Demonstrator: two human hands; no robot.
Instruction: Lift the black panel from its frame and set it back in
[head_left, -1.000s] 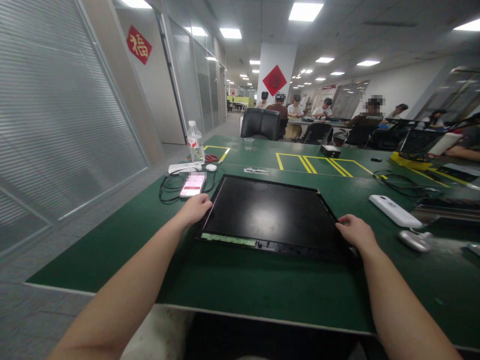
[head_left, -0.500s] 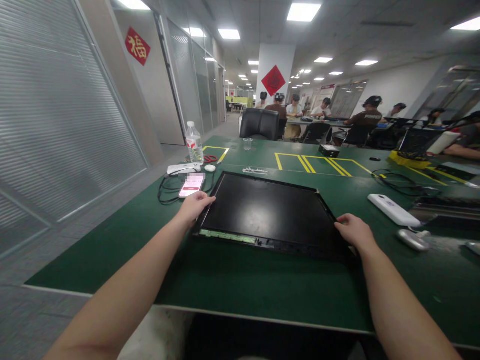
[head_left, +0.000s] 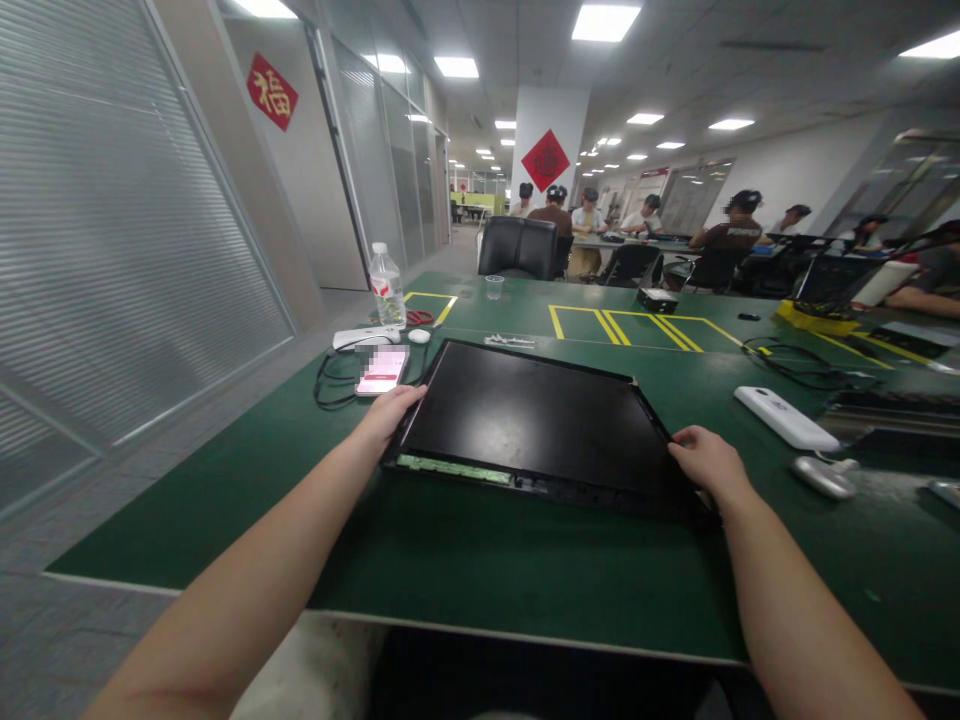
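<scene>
A black monitor screen panel point(head_left: 536, 410) lies face up over the green table, with a green circuit strip point(head_left: 454, 470) showing along its near left edge. My left hand point(head_left: 391, 412) grips its left side, the thumb along the frame and the other fingers mostly hidden. On the opposite side, my right hand point(head_left: 709, 462) is closed on the right edge, fingertips partly out of sight. A lit phone point(head_left: 382, 372) rests just beyond my left hand. Whether the panel's underside touches the table all along, I cannot tell.
Green table point(head_left: 525, 580) with yellow tape outlines. A water bottle point(head_left: 387, 285), red-handled scissors point(head_left: 420, 318) and a clear cup point(head_left: 494, 288) stand or lie farther back. To the right are a white power bank point(head_left: 785, 418), a silver mouse-like object point(head_left: 823, 478) and black cables point(head_left: 795, 362). Several people sit beyond.
My left hand has shifted slightly up along the panel's left edge, its fingers moving lower around the side. The panel's left side looks slightly raised. My right hand has kept its place.
</scene>
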